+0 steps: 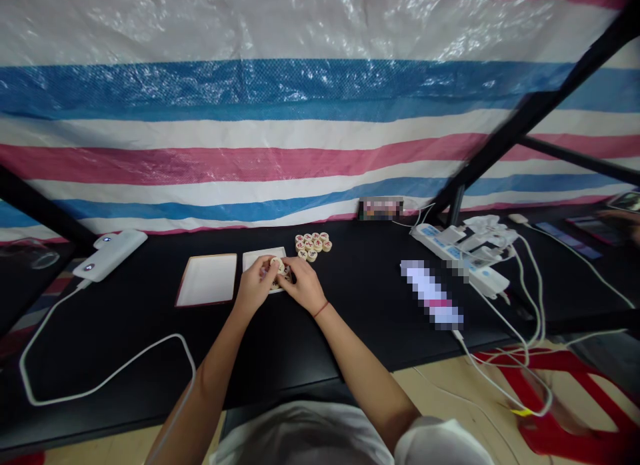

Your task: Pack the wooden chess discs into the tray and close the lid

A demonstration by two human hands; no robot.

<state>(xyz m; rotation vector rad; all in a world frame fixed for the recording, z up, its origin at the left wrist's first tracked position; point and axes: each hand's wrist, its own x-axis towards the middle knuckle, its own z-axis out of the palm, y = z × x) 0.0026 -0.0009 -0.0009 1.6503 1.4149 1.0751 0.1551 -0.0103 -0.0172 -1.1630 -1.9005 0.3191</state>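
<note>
The fingers [269, 270] of the left hand [259, 286] pinch a round wooden chess piece [277, 265]. The right hand's [305, 286] fingers [286, 277] curl in closed against it, though whether they grip it cannot be told. Other pieces [274, 286] lie half hidden beneath, on a white tray [264, 253]. A cluster of pieces [313, 246] sits just past the tray's far edge, and a second tray [206, 280] lies just left. The black bench [370, 331] runs well right to a power strip [460, 258], and its near edge passes under the forearms.
</note>
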